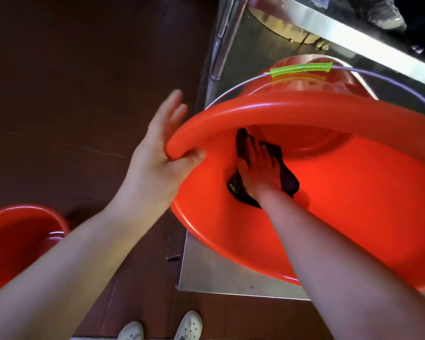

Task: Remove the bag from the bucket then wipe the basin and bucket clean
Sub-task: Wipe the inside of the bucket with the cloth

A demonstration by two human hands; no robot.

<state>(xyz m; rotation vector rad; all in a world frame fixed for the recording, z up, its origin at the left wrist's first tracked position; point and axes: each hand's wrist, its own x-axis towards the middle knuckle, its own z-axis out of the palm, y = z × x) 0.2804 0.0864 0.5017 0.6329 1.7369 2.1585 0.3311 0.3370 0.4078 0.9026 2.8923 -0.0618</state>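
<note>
Big red basin [329,192] tipped on steel worktop [206,273], mouth facing person. Red bucket [304,77] just behind, one. Second basin [15,236] on floor, left. Left hand [157,165] grip clamps rim. Right hand [258,173] flat, fingers straight, pressing one dark cloth [290,182] on inside wall, nearer bottom.

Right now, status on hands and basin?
Left hand grips basin rim, thumb inside. Right hand presses dark cloth flat against inner wall. Bucket behind basin, on steel table. Nothing blocking.
</note>
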